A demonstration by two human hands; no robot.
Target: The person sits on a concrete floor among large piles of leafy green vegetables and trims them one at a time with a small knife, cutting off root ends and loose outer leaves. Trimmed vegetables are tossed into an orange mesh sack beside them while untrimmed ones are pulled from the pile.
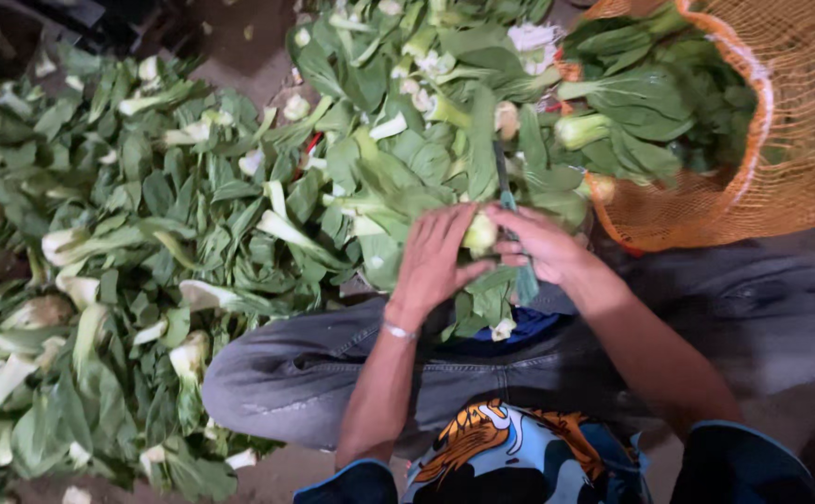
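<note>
Both hands, left hand (435, 257) and right hand (543, 245), grasp an upright bok choy (480, 233), leaves pointing down.

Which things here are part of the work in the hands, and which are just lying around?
In hand:
- left hand around a bok choy head
- right hand holding a green-handled knife at it

Lying about:
- pile of bok choy on the ground
- orange net sack holding more greens

orange net sack (706, 210), loose greens pile (146, 233)
</note>
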